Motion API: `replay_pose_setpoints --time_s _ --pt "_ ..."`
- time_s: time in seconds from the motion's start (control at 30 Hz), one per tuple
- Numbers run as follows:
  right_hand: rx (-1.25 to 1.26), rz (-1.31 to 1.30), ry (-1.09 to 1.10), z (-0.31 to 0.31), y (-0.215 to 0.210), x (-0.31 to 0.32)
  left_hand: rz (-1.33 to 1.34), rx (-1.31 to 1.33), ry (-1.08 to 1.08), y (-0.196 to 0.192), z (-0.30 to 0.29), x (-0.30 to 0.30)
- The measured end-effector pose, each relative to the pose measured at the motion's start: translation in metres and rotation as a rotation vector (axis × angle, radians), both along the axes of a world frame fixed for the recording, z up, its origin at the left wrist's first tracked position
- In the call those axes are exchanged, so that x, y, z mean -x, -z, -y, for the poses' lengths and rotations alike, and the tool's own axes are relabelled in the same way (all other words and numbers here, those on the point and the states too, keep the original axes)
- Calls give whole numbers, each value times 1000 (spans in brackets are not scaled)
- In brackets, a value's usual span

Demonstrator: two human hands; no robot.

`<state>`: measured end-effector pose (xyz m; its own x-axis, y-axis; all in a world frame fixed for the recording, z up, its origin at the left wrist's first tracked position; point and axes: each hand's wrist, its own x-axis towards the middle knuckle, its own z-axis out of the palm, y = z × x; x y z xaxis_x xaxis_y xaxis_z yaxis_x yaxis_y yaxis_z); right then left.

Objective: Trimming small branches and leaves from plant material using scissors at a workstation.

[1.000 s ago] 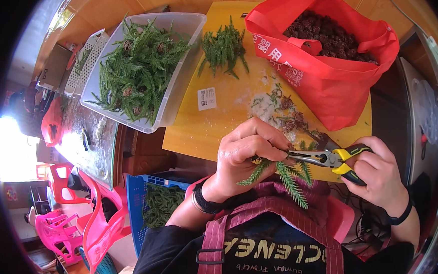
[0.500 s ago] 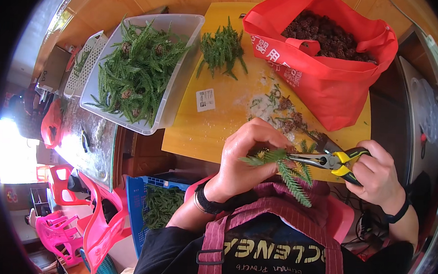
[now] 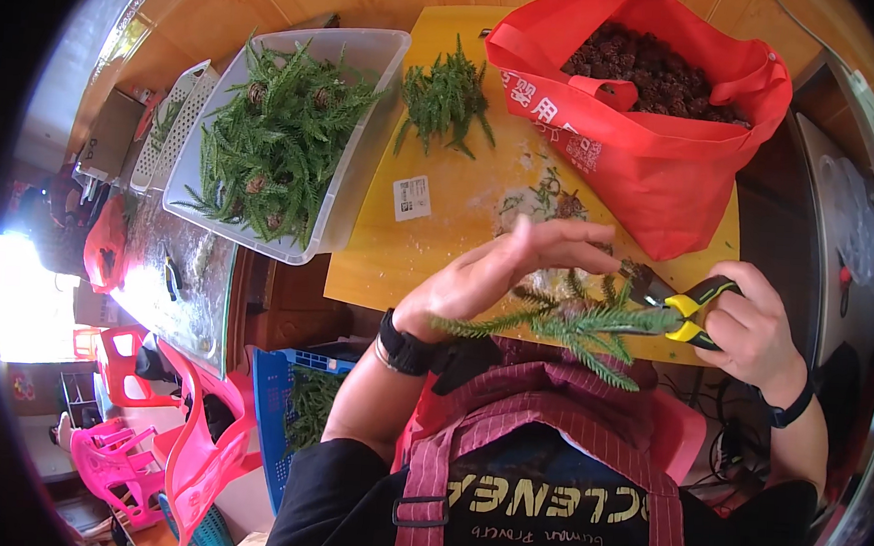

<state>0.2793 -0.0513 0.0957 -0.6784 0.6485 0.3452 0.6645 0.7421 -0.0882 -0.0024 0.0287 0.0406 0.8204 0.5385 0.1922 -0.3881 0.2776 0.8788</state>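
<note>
My right hand (image 3: 752, 327) is closed round the yellow-and-black handles of a pair of pliers (image 3: 695, 307). The jaws are largely covered by a green pine sprig (image 3: 604, 325), whose stem end meets them. A brown pinecone (image 3: 575, 308) shows dimly among its needles. Just above and left of the sprig, my left hand (image 3: 492, 271) is open, fingers stretched out and thumb raised, with nothing visible in it. Behind this hand, scraps and white powder (image 3: 553, 205) lie on the yellow tabletop (image 3: 367, 269).
A clear plastic bin (image 3: 347, 192) full of pine sprigs stands at the left, a loose sprig bundle (image 3: 445, 101) beside it. The red bag (image 3: 663, 177) of pinecones sits at the far right. A blue crate (image 3: 274, 403) and pink chairs (image 3: 202, 429) are lower left.
My left hand has let go of the sprig and opened, rising slightly. The sprig now stretches leftward from the pliers, its pinecone in view.
</note>
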Motion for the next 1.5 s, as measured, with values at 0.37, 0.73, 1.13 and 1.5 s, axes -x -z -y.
replay_pose_setpoints --time_s 0.37,0.73,1.13,1.5 --pt "-9 -52 -74 -7 2 -2 -208 -18 351 -5 -8 -10" --pt "63 -111 212 2 12 -12 -155 245 -156 0 7 4" --pt "104 -49 210 22 -1 21 -271 106 -376 -3 19 0" --pt "60 -55 325 26 -1 22 -269 227 -371 2 24 -2"
